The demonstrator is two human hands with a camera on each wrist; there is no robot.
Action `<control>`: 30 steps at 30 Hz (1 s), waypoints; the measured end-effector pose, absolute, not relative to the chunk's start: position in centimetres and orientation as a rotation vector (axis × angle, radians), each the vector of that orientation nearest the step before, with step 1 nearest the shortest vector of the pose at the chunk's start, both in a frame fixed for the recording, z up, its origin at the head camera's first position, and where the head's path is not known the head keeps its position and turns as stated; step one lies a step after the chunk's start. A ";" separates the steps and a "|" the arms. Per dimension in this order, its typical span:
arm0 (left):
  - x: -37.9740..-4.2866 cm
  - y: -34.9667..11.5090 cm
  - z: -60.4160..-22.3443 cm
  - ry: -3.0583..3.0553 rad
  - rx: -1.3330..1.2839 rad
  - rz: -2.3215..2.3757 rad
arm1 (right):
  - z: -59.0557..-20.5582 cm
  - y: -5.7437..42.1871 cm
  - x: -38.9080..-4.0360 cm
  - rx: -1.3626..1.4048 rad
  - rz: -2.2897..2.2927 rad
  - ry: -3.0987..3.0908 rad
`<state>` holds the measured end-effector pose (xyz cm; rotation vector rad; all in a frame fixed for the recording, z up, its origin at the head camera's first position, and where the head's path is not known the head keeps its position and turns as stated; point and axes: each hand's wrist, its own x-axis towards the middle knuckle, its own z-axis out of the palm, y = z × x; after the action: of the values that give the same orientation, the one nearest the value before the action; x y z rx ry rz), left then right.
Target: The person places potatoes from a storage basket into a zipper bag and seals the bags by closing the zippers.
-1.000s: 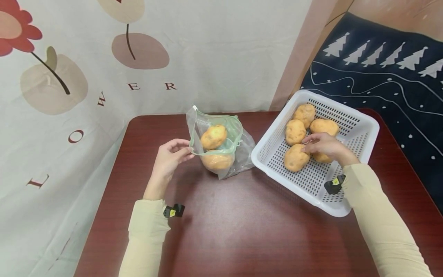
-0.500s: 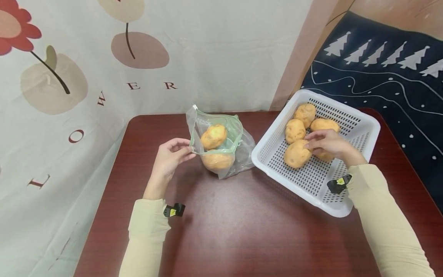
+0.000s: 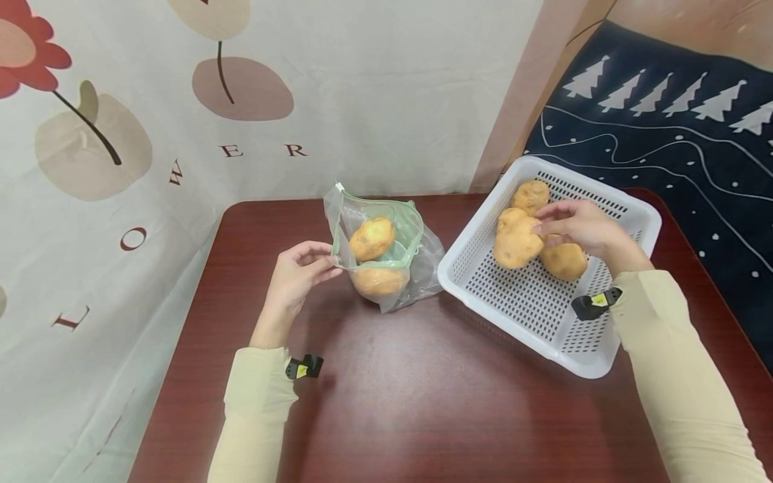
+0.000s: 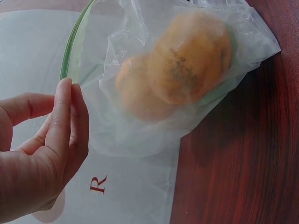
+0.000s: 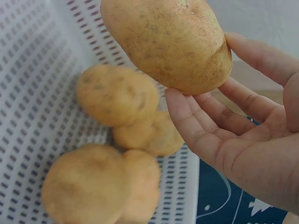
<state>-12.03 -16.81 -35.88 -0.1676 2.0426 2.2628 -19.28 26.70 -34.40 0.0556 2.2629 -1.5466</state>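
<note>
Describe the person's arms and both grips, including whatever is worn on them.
The left sleeve and right sleeve are plain, pale cream-yellow, reaching toward the wrists. A small black device with a yellow marking sits at each wrist: left device, right device. The left grip and right grip wear no gloves. No cables show.

Even, bright light fills the head view; pale glare spreads across the middle of the worktop [image 3: 392, 386], soft shadow lies right of the left sleeve [image 3: 260, 389]. The left wrist view is dimmer, highlights glinting on the bag [image 4: 131, 135]. In the right wrist view, the held potato [image 5: 173, 42] is crisp, the basket [image 5: 28, 93] blurred.
</note>
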 end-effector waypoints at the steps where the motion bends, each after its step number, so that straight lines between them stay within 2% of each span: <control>1: -12.0 -16.8 -35.9 2.043 -0.165 2.261 | -34.1 26.5 -19.4 0.050 -1.557 2.258; 14: -12.0 -16.6 -36.0 2.027 -0.155 2.265 | -31.3 22.3 -20.8 -0.082 -1.538 2.337; 30: -12.0 -16.4 -35.9 2.012 -0.147 2.265 | -30.4 17.1 -21.6 -0.166 -1.525 2.344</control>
<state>-12.02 -16.40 -35.87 -0.1465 2.0116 2.2655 -21.58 17.09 -30.36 -0.1656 2.3437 -1.5248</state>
